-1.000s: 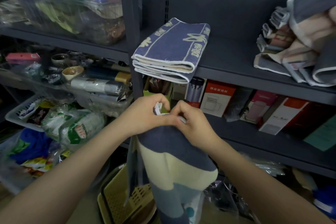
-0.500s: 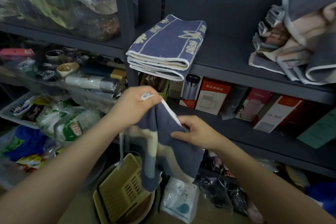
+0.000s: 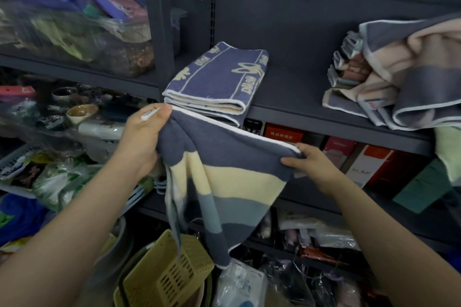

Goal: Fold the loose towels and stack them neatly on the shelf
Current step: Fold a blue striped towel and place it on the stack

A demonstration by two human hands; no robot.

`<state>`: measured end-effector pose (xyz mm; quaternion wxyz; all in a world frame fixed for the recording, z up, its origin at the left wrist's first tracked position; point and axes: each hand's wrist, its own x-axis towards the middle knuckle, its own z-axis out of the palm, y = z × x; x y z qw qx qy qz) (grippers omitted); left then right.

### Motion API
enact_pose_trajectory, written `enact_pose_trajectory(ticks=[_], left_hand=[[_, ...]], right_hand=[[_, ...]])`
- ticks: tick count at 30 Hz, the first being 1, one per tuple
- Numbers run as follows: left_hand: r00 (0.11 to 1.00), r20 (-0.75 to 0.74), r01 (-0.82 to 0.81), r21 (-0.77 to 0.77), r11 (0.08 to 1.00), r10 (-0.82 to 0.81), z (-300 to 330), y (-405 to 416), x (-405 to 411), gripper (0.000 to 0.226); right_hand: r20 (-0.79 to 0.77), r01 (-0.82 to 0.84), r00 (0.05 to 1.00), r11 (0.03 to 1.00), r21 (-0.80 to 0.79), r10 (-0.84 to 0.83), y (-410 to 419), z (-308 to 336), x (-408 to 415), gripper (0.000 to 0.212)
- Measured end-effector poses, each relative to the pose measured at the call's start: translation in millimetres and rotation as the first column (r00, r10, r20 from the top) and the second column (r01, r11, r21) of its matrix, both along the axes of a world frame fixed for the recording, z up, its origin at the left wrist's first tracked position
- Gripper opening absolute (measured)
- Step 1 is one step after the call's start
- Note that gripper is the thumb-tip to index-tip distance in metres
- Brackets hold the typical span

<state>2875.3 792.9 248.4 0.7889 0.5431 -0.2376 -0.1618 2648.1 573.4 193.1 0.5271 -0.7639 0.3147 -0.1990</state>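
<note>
Nearest us, both arms are reaching in from five and seven o'clock, and the striped towel (image 3: 224, 182) is hanging between them, dead centre. The left hand (image 3: 143, 137) is clenching one bunched top corner at nine o'clock; the right hand (image 3: 308, 164) is pinching the other end of the white-piped hem at three o'clock, thumb on top. It looks like the spreading step of a fold: the edge is being drawn taut, and the next move is probably calling for corners brought together evenly. The cloth is showing navy, cream and slate bands, sagging to a point above the yellow basket (image 3: 172, 274) at six o'clock. Further back, at twelve o'clock, a folded blue towel (image 3: 219, 80) is sitting on the shelf (image 3: 299, 109); at two o'clock a loose towel heap (image 3: 404, 75) is waiting.
</note>
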Motion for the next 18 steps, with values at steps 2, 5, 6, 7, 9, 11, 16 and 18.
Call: enact_pose_trajectory(ticks=[2,5,6,7,9,11,16,18], left_hand=[[0.999,-0.003,0.035,-0.026,0.999,-0.036,2,-3,0,0.023],[0.998,0.024,0.055,-0.060,0.997,-0.054,6,-4,3,0.027],[0.998,0.032,0.052,-0.069,0.996,-0.050,8,-3,5,0.033],[0.998,0.038,0.043,-0.072,0.997,-0.040,9,-1,8,0.039],[0.998,0.055,0.026,-0.060,0.998,-0.023,10,2,13,0.038],[0.993,0.116,0.025,-0.021,0.999,-0.022,8,4,15,0.030],[0.969,0.227,0.099,0.000,0.995,-0.097,5,2,7,0.039],[0.959,0.244,0.149,-0.014,0.989,-0.141,12,-3,1,0.037]], right_hand=[[0.186,-0.018,0.982,0.955,0.297,-0.040,2,2,2,0.012],[0.455,-0.224,0.888,0.802,0.554,-0.066,8,9,2,0.030],[0.521,-0.296,0.851,0.763,0.574,-0.062,10,12,2,0.032],[0.552,-0.329,0.832,0.754,0.568,-0.053,11,15,1,0.031],[0.466,-0.227,0.884,0.832,0.507,-0.042,14,23,4,0.026],[0.282,0.042,0.954,0.977,0.208,-0.101,17,32,10,0.029],[0.403,0.321,0.898,0.888,-0.330,-0.175,21,66,26,0.028],[0.419,0.452,0.868,0.774,-0.443,-0.266,11,83,31,0.018]])
